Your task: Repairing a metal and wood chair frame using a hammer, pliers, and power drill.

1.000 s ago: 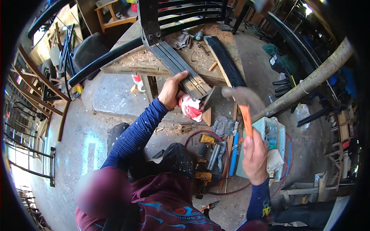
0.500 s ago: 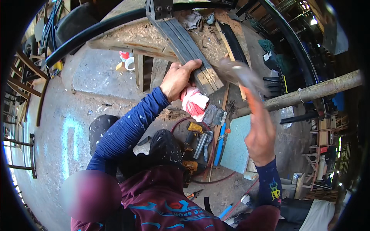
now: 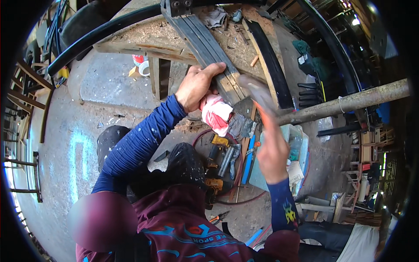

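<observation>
My left hand (image 3: 197,85) grips the near end of a stack of long dark metal strips (image 3: 205,43) that lies along a rough wooden workbench (image 3: 144,41). A pink and white cloth (image 3: 216,114) is bunched under that hand. My right hand (image 3: 271,148) is shut on the orange handle of a hammer (image 3: 255,91). The hammer's grey head is blurred and hangs right beside the near end of the strips. A second curved black strip (image 3: 270,65) lies on the bench to the right.
A long wooden pole (image 3: 349,102) crosses at the right. Below the bench lie power tools (image 3: 218,157), a blue bar (image 3: 248,159), a red hoop and a pale tray (image 3: 297,148) on the concrete floor. A black pipe (image 3: 100,37) curves along the bench's far side.
The hammer has swung down and left from a raised position toward the near end of the strips. My left hand has kept its hold on the strips and cloth.
</observation>
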Demonstrator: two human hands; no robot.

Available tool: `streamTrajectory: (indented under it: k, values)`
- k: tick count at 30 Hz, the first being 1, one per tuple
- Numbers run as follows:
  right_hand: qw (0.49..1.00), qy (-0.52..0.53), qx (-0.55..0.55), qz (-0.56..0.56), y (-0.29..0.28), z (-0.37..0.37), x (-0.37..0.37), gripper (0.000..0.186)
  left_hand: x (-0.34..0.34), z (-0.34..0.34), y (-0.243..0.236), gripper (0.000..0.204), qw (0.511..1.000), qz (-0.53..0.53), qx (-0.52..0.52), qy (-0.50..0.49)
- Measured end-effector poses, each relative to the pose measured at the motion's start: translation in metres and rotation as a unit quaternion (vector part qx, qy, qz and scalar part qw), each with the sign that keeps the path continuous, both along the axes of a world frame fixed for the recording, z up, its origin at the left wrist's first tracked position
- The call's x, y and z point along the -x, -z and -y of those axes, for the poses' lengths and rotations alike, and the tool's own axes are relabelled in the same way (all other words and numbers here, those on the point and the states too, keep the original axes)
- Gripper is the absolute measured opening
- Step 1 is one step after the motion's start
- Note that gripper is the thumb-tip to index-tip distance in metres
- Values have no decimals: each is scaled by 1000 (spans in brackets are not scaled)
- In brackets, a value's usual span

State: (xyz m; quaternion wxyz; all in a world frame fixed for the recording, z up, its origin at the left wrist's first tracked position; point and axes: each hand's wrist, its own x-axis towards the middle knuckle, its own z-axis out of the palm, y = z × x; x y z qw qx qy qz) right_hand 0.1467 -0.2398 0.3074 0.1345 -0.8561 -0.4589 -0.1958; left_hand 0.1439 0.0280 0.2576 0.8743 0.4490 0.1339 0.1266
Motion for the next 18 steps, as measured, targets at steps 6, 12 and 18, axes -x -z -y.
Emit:
streamTrajectory:
  k: [6, 12, 18]
  values:
    - [985, -69, -159, -9, -27, 1, 16, 44, 0, -5, 2, 35, 1000, -7, -25, -3]
    - [998, 33, 21, -43, -21, 1, -4, 58, 5, 7, -3, 33, 1000, -9, 16, 13]
    - [992, -72, -101, 20, -16, -5, 1, 59, 4, -3, -3, 34, 998, -20, -21, 49]
